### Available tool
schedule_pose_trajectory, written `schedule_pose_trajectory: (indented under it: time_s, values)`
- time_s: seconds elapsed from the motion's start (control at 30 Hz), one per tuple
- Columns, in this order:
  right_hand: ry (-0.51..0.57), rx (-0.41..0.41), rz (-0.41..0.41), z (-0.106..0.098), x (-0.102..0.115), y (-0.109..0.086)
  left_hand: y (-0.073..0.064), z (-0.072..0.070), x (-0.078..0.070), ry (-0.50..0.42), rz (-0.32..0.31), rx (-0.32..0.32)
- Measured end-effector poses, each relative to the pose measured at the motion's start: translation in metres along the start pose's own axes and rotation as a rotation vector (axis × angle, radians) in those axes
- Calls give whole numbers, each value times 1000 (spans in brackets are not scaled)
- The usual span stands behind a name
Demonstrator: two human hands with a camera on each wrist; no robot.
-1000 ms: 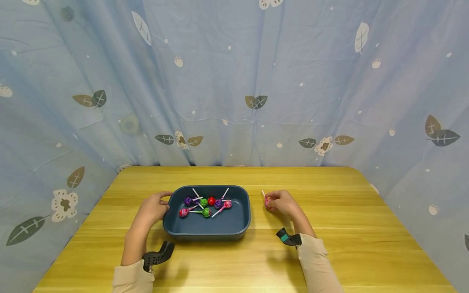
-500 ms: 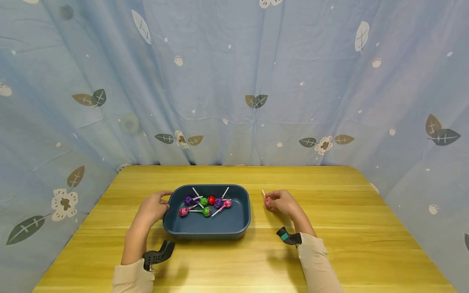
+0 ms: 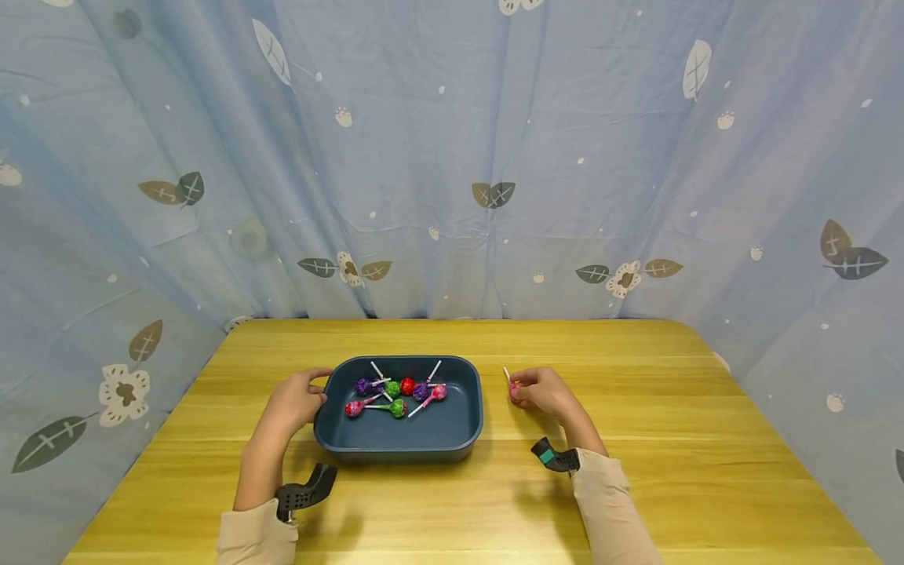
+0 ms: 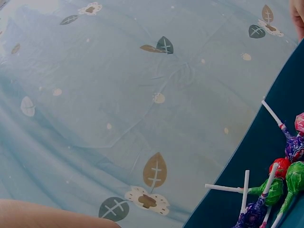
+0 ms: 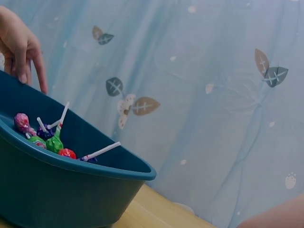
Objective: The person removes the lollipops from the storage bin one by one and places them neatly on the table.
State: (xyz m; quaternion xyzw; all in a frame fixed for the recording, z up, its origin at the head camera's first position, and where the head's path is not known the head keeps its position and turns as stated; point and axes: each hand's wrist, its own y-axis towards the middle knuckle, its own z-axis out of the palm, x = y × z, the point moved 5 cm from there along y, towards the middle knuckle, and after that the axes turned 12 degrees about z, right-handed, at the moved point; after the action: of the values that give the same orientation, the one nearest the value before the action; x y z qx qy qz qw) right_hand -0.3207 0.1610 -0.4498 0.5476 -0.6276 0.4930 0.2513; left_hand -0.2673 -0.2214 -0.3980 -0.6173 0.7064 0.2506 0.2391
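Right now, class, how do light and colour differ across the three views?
Head view: brightest, with soft shadows and a pale sheen on the wooden table; left wrist view: dimmer, with a washed-out patch at the upper left of the curtain; right wrist view: also dim, and the tray looks teal there, greyer in the head view.

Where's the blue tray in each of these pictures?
Head view: tray just left of centre, in the lower half.
Left wrist view: tray at the lower right, cut off by the edge.
Right wrist view: tray at the lower left, cut off too.
Shared landmark: the lollipops inside it.
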Motion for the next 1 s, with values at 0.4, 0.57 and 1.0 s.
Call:
schedule_pose_trajectory:
  time_s: [0.4,0.57,1.0]
  values:
    - [-1,-1,12,2,-1,1,-1,-1,0,8,-8,-4]
    - [-8,-4,13,2,0,0,-1,-1,1,4,-6,-5]
    - [-24,-38,3,-10,6,-7,-1,-2,-2,-7,-1,-8]
